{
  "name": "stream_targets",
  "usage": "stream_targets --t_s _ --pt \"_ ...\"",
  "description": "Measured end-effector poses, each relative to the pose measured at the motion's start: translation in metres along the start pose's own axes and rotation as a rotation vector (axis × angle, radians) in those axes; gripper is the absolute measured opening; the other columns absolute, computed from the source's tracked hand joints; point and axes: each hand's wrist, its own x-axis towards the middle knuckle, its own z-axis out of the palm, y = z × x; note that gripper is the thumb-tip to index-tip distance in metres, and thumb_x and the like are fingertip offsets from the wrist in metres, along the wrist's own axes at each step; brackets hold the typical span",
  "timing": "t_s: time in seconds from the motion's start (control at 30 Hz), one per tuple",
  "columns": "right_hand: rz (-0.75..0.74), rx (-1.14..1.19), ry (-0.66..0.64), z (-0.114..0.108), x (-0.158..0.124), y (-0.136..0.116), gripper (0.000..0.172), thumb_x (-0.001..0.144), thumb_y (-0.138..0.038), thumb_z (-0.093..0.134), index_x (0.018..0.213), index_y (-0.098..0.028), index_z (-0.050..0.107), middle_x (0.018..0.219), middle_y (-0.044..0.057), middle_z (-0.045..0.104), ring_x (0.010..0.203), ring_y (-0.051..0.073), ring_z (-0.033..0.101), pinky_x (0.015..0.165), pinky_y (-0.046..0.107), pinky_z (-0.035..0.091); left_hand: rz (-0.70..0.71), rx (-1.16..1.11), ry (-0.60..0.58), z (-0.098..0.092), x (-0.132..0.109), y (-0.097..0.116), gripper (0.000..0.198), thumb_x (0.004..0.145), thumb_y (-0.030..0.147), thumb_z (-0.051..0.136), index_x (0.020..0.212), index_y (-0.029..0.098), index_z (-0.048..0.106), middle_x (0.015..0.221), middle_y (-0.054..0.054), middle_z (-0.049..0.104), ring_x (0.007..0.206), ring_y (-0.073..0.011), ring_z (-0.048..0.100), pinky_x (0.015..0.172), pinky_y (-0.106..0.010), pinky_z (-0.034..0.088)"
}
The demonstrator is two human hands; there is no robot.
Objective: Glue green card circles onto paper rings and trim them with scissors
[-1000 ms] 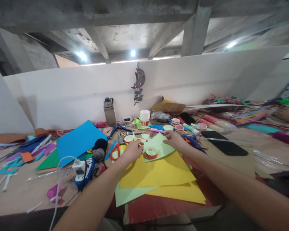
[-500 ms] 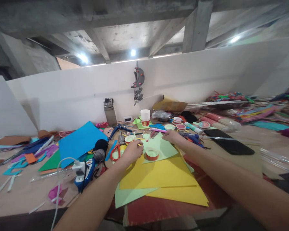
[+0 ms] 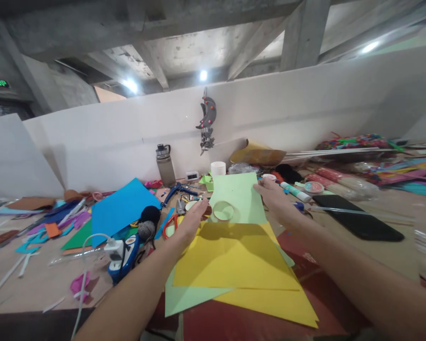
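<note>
A light green sheet of paper [image 3: 239,189] is tilted up from a pile of yellow sheets [image 3: 230,255], its far edge raised. On its lower left part is a shallow ring [image 3: 223,211], its round opening towards me. My right hand [image 3: 274,194] pinches the sheet at its right edge. At the left edge, beside the ring, my left hand [image 3: 194,219] has its fingers closed on the sheet; its fingertips are partly hidden. Red-handled scissors [image 3: 170,226] lie just left of that hand.
Behind the sheet stands a stack of white cups [image 3: 218,167]. A grey bottle [image 3: 165,165] is at the back. To the left lie blue paper [image 3: 122,208] and a blue power strip [image 3: 125,260] with a plug. A black phone [image 3: 357,217] and a glue stick [image 3: 295,192] lie right.
The light green sheet has been lifted and tilted towards me, and the ring on it has tilted too. My right hand has moved right and slightly up. The view has shifted slightly.
</note>
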Motion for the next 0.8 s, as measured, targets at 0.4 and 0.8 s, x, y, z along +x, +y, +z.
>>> stream_targets --t_s 0.4,0.8 --pt "-0.016 0.371 0.021 0.028 0.002 -0.008 0.020 0.087 -0.044 0.045 0.097 -0.027 0.045 0.089 0.001 0.069 0.073 0.019 0.066 0.058 0.029 0.051 -0.043 -0.197 -0.026 -0.009 0.003 0.001 0.047 0.059 0.047 0.084 0.087 0.015 0.063 0.082 -0.002 0.061 0.070 -0.0097 0.056 0.063 -0.021 0.048" --pt "0.148 0.769 -0.218 0.021 -0.020 -0.012 0.035 0.077 -0.046 0.069 0.105 -0.026 0.066 0.089 0.004 0.077 0.081 0.027 0.073 0.065 0.038 0.060 0.037 -0.012 -0.029 -0.007 -0.002 0.005 0.045 0.054 0.046 0.086 0.083 0.017 0.067 0.083 -0.004 0.067 0.083 -0.0198 0.063 0.076 -0.030 0.050"
